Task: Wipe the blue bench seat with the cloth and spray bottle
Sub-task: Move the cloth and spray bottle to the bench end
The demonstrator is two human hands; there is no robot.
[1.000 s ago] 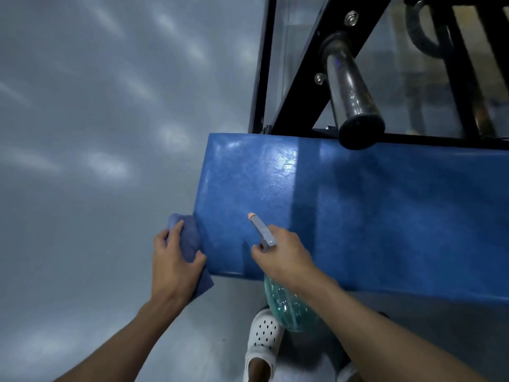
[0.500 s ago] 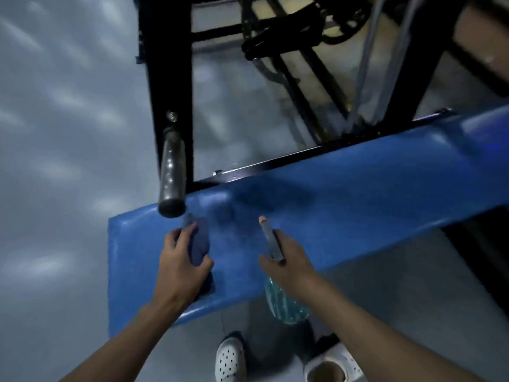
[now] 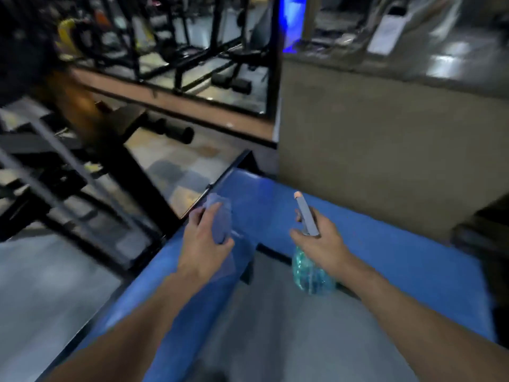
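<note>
bench seat (image 3: 385,244): blue, bends from 7 to 4 o'clock | left hand (image 3: 203,244): grip closed on cloth (image 3: 220,219), pressed on seat | right hand (image 3: 322,241): grip holding spray bottle (image 3: 311,271), nozzle toward 12 o'clock

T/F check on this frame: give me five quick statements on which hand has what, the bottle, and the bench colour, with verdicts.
1. The left hand holds the cloth. True.
2. The right hand is empty. False: it grips the spray bottle.
3. The bottle's body is red. False: it is translucent teal.
4. The bench seat is blue. True.
5. The bottle's nozzle points back at the person. False: it points forward, away from them.
</note>
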